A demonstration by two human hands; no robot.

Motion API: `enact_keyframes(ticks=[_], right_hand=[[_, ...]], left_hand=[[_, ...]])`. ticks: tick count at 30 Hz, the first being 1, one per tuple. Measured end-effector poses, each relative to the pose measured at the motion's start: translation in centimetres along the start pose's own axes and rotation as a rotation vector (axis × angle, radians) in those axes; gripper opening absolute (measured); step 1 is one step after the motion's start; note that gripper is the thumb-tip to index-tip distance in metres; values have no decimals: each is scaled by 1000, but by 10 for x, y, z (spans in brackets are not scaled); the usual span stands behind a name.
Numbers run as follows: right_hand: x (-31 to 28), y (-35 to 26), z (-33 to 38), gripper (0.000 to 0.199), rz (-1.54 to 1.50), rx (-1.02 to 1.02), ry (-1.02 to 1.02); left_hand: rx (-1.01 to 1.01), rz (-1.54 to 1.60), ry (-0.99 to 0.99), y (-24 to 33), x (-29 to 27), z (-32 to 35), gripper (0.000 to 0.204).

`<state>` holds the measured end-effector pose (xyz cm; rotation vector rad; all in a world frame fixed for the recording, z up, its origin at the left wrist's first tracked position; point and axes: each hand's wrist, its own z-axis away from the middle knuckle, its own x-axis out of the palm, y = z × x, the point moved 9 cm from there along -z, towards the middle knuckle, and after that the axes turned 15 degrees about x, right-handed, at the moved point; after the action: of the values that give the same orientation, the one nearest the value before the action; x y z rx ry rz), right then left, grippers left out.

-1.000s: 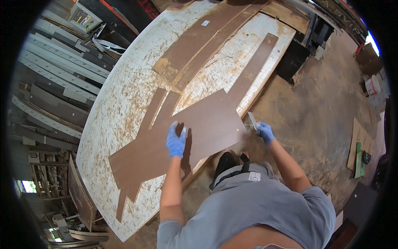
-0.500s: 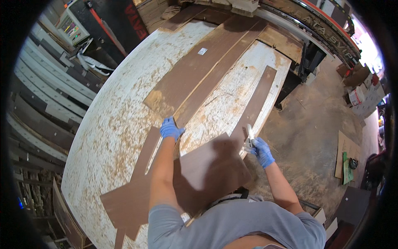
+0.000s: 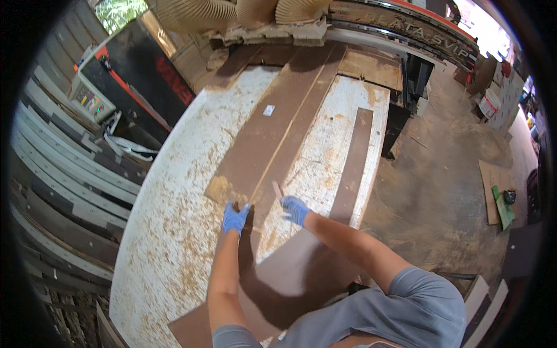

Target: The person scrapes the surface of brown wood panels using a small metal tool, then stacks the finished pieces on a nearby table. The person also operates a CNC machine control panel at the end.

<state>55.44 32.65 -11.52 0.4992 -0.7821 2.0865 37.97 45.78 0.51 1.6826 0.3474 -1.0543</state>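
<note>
My left hand, in a blue glove, rests at the near end of a long brown panel, thumb and fingers apart. Sawdust lies on that corner. My right hand, also gloved in blue, is closed around a slim pale tool pointing away from me; motion blur hides its kind. The tool's tip is over a narrower brown strip beside the long panel, a dusty gap running between the two. Nearer my body, a wide brown board lies partly under my arms.
Wood dust covers the white worktable. Another brown strip lies along its right side. A machine gantry with ribbed hoses spans the far end. Stacked boards stand left; a white bucket is on the right floor.
My right hand has swung left with the tool, from above the right strip to beside my left hand. The left hand stays by the panel's end. The view has tilted up.
</note>
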Motion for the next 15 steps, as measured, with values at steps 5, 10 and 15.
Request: enact_keyframes(ticks=[5, 10, 15], right_hand=[[35, 18, -15, 18, 82, -66, 127], [53, 9, -9, 6, -24, -318, 129], [51, 9, 3, 10, 58, -328, 187]], left_hand=[[-139, -116, 147, -123, -43, -31, 77], [-53, -227, 207, -163, -59, -83, 70], [-89, -186, 98, -184, -30, -123, 60]])
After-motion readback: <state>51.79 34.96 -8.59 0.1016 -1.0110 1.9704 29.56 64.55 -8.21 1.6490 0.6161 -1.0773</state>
